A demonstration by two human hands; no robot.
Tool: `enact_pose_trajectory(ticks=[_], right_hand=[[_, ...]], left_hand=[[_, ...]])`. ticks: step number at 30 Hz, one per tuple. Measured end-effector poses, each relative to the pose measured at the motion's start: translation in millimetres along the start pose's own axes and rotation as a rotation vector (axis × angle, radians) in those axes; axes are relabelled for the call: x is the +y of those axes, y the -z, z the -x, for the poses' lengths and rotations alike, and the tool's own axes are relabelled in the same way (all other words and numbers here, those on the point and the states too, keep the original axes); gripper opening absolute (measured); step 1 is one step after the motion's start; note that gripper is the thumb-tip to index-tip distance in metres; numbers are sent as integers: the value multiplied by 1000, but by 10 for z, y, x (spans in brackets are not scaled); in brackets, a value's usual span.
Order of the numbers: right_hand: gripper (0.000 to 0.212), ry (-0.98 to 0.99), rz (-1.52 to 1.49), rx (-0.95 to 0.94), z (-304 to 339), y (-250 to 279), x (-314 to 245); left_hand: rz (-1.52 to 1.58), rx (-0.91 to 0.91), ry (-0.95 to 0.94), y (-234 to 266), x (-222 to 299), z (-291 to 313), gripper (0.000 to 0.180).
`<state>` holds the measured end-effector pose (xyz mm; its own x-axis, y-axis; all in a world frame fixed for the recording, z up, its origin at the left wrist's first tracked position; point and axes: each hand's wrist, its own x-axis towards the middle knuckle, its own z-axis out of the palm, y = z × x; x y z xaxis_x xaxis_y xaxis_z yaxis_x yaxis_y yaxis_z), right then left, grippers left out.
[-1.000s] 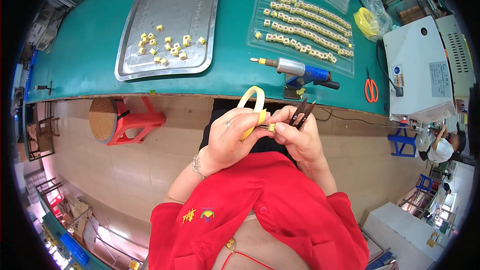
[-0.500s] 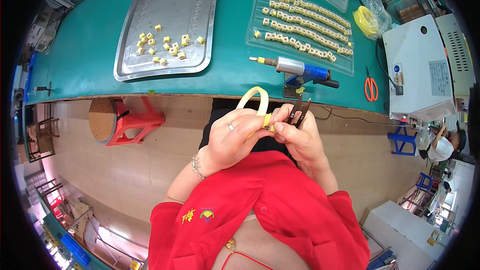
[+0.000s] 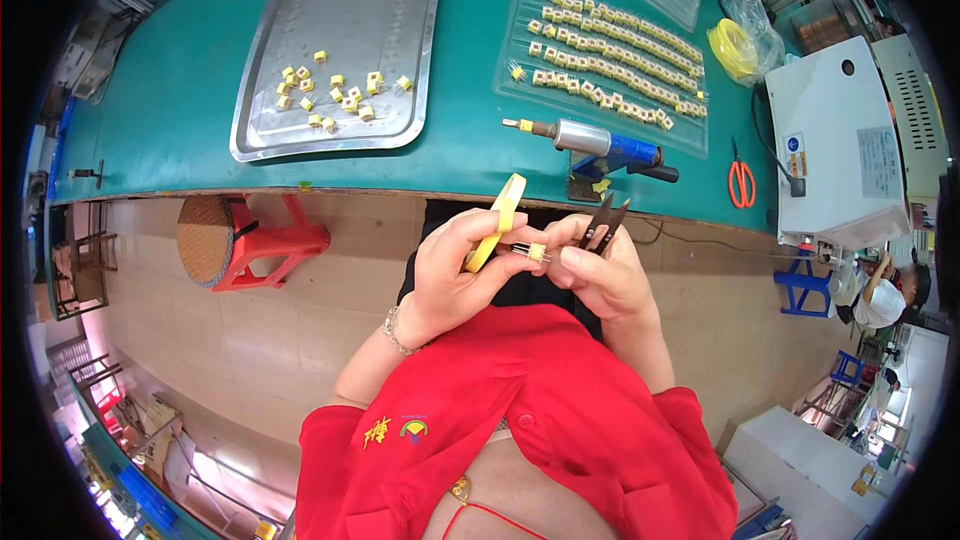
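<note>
My left hand (image 3: 450, 265) is closed, pinching a small pinned transformer (image 3: 537, 252) wrapped in yellow, its metal pins sticking out sideways. A loop of yellow tape (image 3: 511, 196) also sits between the fingers of that hand and rises above them. Closed fingers of my right hand (image 3: 612, 280) hold dark tweezers (image 3: 603, 225), whose two pointed tips face up and stand apart. The right thumb and fingertips are close beside the transformer; whether they touch it I cannot tell.
On the green bench (image 3: 160, 130), a metal tray (image 3: 345, 20) holds loose transformers, and a clear plastic tray (image 3: 520, 30) holds rows of them. A blue-handled winding tool (image 3: 610, 145), orange scissors (image 3: 740, 180), yellow tape rolls (image 3: 733, 48) and a white machine (image 3: 835, 130) are there. A red stool (image 3: 270, 245) stands below.
The transformer has come clear between my hands, its pins now showing. The tape loop has turned and leans over the left fingers. My right hand has drawn slightly away with the tweezers.
</note>
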<state>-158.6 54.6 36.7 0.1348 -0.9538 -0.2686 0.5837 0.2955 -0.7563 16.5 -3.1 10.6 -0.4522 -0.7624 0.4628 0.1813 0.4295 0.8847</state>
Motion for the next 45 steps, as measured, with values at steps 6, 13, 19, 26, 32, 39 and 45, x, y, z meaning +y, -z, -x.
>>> enact_pose_trajectory(ticks=[6, 13, 19, 26, 32, 39, 45], right_hand=[[16, 33, -12, -31, -5, 11, 50], [12, 128, -5, 11, -18, 25, 119], [12, 155, 51, 9, -28, 61, 146], [16, 166, 152, 60, -34, 47, 135], [20, 94, 236, 117, -9, -36, 42], [18, 65, 253, 186, -6, -104, 49], [19, 39, 142, 84, 11, -63, 23]], left_hand=[[133, 35, 94, -16, 2, 0, 38], [-30, -18, 45, 15, 30, -15, 42], [-236, -54, -127, 60, 83, -103, 43], [-318, -34, -227, 55, 102, -134, 42], [-462, -95, -302, 79, 118, -141, 40], [-423, -89, -282, 87, 92, -142, 43], [-327, -39, -230, 82, 97, -130, 47]])
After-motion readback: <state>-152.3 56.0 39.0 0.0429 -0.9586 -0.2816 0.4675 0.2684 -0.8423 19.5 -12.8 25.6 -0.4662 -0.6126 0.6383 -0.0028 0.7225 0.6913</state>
